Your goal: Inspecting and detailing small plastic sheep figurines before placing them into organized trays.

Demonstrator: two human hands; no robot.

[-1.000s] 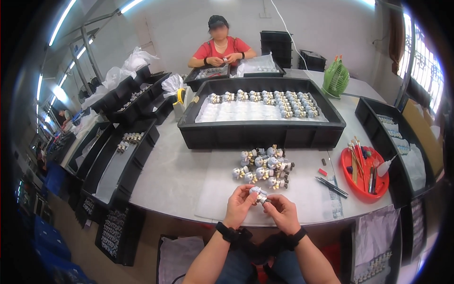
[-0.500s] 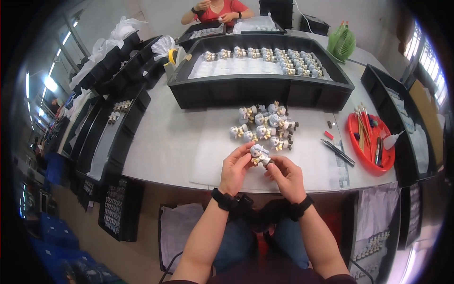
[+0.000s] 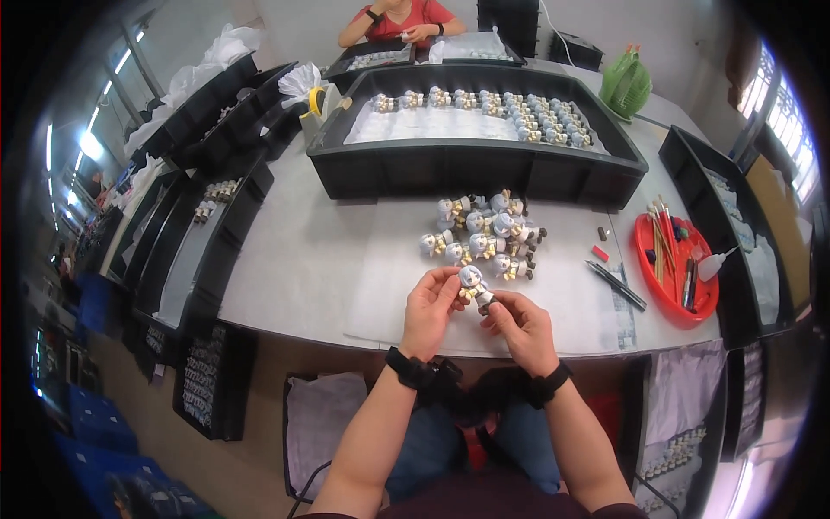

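Note:
A small figurine [image 3: 473, 285] with pale lilac hair and a white and gold outfit is held between my two hands, near the table's front edge. My left hand [image 3: 430, 310] pinches it by the head, on the left side. At its dark feet, my right hand [image 3: 521, 324] grips it with thumb and fingers. Just beyond my hands lies a loose pile of similar figurines [image 3: 484, 227], tumbled in different directions on a white sheet [image 3: 389, 285].
Behind the pile stands a large black tray [image 3: 484, 169] with rows of figurines. At the right are a red bowl [image 3: 677, 307] of brushes, a pen [image 3: 616, 284] and a red block [image 3: 600, 253]. More black trays [image 3: 259, 186] flank the table. Across it sits a person in red [image 3: 406, 24].
The figurine has turned slightly more upright between my fingers, its face and front now more toward me. My hands stay nearly in place.

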